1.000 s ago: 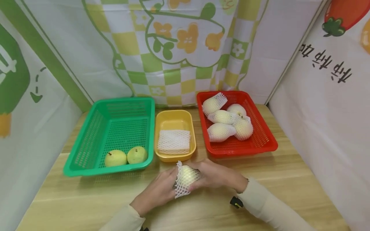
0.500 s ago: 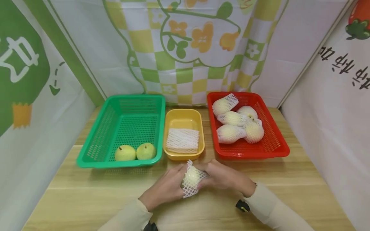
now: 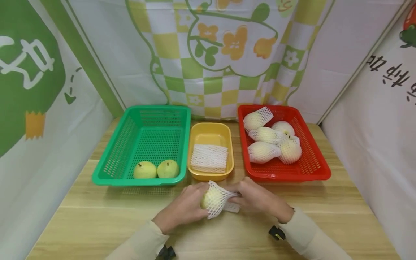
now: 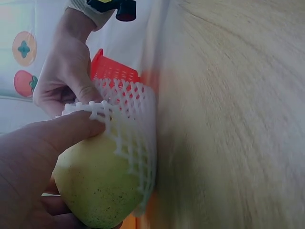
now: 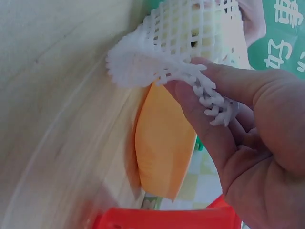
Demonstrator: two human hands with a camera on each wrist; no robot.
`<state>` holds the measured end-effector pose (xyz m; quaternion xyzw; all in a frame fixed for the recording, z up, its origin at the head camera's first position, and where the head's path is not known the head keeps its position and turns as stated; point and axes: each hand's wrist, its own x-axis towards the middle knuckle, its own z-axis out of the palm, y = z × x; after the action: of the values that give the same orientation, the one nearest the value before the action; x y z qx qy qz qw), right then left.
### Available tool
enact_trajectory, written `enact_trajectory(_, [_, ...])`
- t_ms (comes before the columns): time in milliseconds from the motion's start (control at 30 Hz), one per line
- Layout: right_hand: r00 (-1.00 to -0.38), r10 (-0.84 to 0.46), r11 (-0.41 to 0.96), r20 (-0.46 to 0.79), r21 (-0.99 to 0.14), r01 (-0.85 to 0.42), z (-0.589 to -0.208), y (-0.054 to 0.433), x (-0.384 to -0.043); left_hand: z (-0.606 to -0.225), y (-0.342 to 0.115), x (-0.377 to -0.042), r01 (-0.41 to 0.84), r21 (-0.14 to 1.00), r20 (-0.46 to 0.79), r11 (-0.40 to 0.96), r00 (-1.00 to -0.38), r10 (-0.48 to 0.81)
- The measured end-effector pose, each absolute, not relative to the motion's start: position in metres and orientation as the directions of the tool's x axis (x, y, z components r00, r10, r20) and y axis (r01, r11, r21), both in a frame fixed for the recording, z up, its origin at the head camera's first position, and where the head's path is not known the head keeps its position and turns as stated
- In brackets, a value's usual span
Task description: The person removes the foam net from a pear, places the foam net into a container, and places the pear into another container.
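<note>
A yellow-green pear [image 4: 97, 179] sits partly inside a white foam net sleeve [image 3: 217, 202] just above the table, in front of the yellow tray. My left hand [image 3: 186, 204] grips the pear from the left, its thumb over the sleeve's edge in the left wrist view. With thumb and fingers, my right hand [image 3: 258, 196] pinches the sleeve's gathered far end, seen close up in the right wrist view. Part of the pear stays bare on the left hand's side; the mesh covers the rest.
A green basket [image 3: 110, 159] at the left holds two bare pears [image 3: 145, 169]. The yellow tray [image 3: 210, 176] in the middle carries stacked foam net sleeves [image 3: 209, 157]. Several net-wrapped pears [image 3: 264, 151] lie in the red basket [image 3: 312, 169] at the right. A printed curtain [image 3: 227, 72] hangs behind.
My right hand has shifted off the pear's side and drawn the sleeve's end out to the right. The left hand keeps its grip. The head view has swung a little left.
</note>
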<state>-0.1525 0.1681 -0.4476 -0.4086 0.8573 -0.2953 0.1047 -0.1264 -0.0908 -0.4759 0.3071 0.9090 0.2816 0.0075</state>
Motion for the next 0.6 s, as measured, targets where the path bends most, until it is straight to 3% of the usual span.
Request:
enact_trajectory(433, [-0.712, -0.701, 0.59, -0.047, -0.6, -0.541, -0.422, 0.189, -0.155, -0.48, -0.1, -0.127, 0.493, 0.566, 0.135, 0.661, -0.846, 0.515])
enact_trajectory(600, [-0.714, -0.7, 0.595, -0.019, -0.569, -0.568, -0.402, 0.194, -0.157, -0.483, -0.102, -0.126, 0.494, 0.56, 0.14, 0.665, -0.848, 0.512])
